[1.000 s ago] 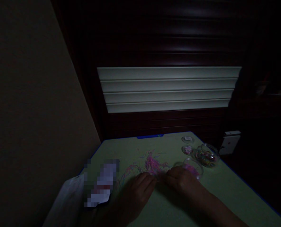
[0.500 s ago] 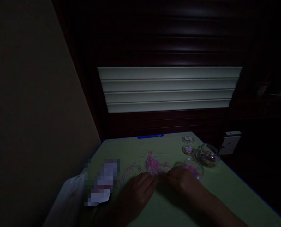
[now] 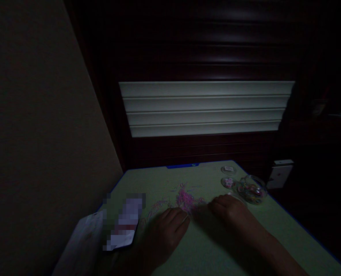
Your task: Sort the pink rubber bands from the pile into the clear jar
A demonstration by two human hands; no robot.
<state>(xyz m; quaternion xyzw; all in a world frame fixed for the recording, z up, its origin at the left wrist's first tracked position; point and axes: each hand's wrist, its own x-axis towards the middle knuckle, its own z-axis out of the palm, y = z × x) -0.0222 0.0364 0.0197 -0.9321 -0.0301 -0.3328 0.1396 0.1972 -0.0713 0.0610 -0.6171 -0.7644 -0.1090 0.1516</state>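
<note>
**Fine Fingerwork Among Pink Bands in Dim Light**

Handling loose strands appears to be the step in hand; the next move likely calls for a light fingertip pinch. The left hand curls, fingers together, with what looks like a pale strand across them; whether it is pinched cannot be told. Just beyond its fingertips lies a tangled, bright pink heap of bands, thin loops straggling either side. The right hand bends apart, its grip hidden, beside a jar.

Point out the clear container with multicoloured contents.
The big jar, rightmost on the table; the small dish left of it shows pinkish pieces, the right hand mostly hides another.
</note>
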